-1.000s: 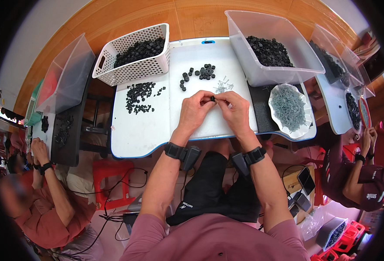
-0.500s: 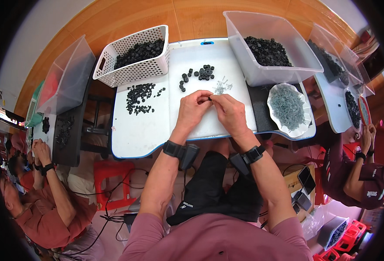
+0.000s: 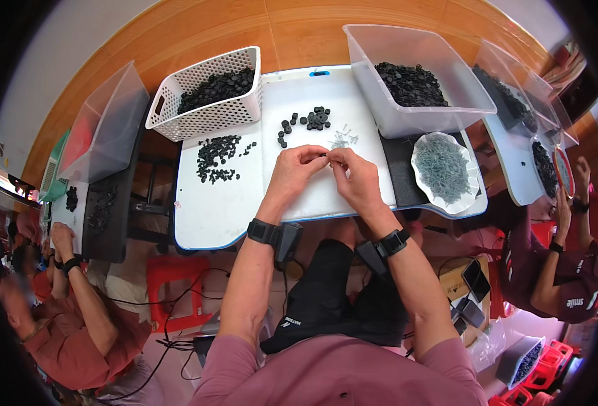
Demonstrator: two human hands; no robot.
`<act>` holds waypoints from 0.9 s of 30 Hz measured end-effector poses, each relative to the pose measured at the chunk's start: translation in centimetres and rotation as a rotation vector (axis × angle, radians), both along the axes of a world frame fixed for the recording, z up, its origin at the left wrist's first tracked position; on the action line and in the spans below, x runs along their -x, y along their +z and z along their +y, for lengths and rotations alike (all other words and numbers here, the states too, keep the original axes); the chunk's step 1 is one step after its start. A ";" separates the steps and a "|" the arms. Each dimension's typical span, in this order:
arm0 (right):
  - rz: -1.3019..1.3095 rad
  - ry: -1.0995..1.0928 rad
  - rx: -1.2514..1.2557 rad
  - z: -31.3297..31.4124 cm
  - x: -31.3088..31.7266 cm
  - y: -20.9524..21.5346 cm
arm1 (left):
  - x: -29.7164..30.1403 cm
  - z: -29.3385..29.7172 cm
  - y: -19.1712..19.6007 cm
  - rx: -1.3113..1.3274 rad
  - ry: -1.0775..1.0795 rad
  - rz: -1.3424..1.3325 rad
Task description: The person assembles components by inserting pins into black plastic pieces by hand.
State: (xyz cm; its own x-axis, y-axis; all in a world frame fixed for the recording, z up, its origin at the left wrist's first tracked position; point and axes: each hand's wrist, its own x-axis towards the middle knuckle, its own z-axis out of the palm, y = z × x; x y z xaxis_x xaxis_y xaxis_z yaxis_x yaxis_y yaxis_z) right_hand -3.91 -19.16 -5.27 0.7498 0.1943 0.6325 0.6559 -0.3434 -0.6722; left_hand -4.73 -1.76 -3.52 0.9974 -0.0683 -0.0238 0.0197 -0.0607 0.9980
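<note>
My left hand point(image 3: 292, 173) and my right hand point(image 3: 358, 177) meet over the white table, both closed in a pinch. Between their fingertips is a small black part point(image 3: 324, 155), mostly covered by the fingers. Just beyond the hands lies a small scatter of silver-grey screws point(image 3: 342, 139). Farther back sits a cluster of short black cylinders point(image 3: 318, 117), with several more trailing to the left. Many smaller black pieces point(image 3: 216, 154) are spread on the table's left part. A scalloped white dish point(image 3: 471, 191) heaped with thin grey screws stands to the right of my right hand.
A white perforated basket point(image 3: 197, 122) of black parts stands at the back left. A translucent bin point(image 3: 424, 119) of black parts stands at the back right. Black foam point(image 3: 404, 172) lies beside the dish. People work at tables on both sides; a red stool point(image 3: 177, 291) is at lower left.
My fingertips have shifted slightly around the small black part, and my right hand's fingers have spread a little. The whole view has tipped slightly. At right, a person's hands have moved apart.
</note>
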 end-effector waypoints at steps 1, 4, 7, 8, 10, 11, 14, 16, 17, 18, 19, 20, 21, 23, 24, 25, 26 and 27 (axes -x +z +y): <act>-0.002 0.000 0.002 0.0 0.0 0.1 | 0.0 0.0 -0.1 -0.034 0.003 -0.004; 0.166 -0.084 -0.098 -0.4 -0.5 0.2 | 0.1 -0.3 -0.3 -0.132 0.069 -0.043; 0.222 -0.397 -0.065 -1.0 -1.0 0.1 | 0.1 -0.3 -0.3 -0.175 0.069 -0.056; 0.219 -0.397 -0.063 -1.0 -1.2 0.2 | 0.1 -0.3 -0.3 -0.173 0.070 -0.059; 0.330 -0.450 -0.009 -1.0 -1.7 0.3 | 0.2 -0.4 -0.3 -0.168 0.073 -0.068; 0.326 -0.453 -0.009 -1.0 -2.0 0.3 | 0.2 -0.4 -0.3 -0.166 0.070 -0.071; 0.305 -0.488 0.152 -1.2 -3.2 0.7 | 0.2 -0.4 -0.5 -0.162 0.091 -0.085; 0.421 -0.450 0.237 -1.6 -4.0 1.4 | 0.1 -0.1 -0.6 -0.187 0.116 -0.103; 0.416 -0.447 0.237 -1.5 -4.0 1.5 | 0.2 -0.1 -0.6 -0.187 0.119 -0.107; 0.436 -0.457 0.278 -1.4 -3.9 1.6 | 0.5 -0.3 -0.6 -0.160 0.125 -0.107; 0.453 -0.466 0.316 -1.3 -4.0 1.7 | 0.7 -0.3 -0.5 -0.134 0.133 -0.110; 0.446 -0.459 0.313 -1.3 -4.0 1.7 | 0.7 -0.5 -0.4 -0.137 0.140 -0.116; 0.460 -0.464 0.315 -1.5 -4.1 1.9 | 0.8 -0.7 -0.4 -0.132 0.152 -0.128; 0.447 -0.482 0.308 -1.7 -4.1 1.6 | 0.8 -0.8 -0.3 -0.137 0.155 -0.147; 0.444 -0.477 0.304 -1.8 -4.1 1.4 | 0.9 -0.9 -0.3 -0.141 0.159 -0.151; 0.424 -0.465 0.288 -2.0 -4.0 1.2 | 1.0 -1.0 -0.3 -0.142 0.169 -0.165; 0.406 -0.454 0.273 -2.1 -3.9 0.9 | 1.0 -0.9 -0.3 -0.142 0.178 -0.179; 0.328 -0.450 0.263 -1.9 -3.8 0.6 | 1.0 -0.7 -0.3 -0.146 0.180 -0.180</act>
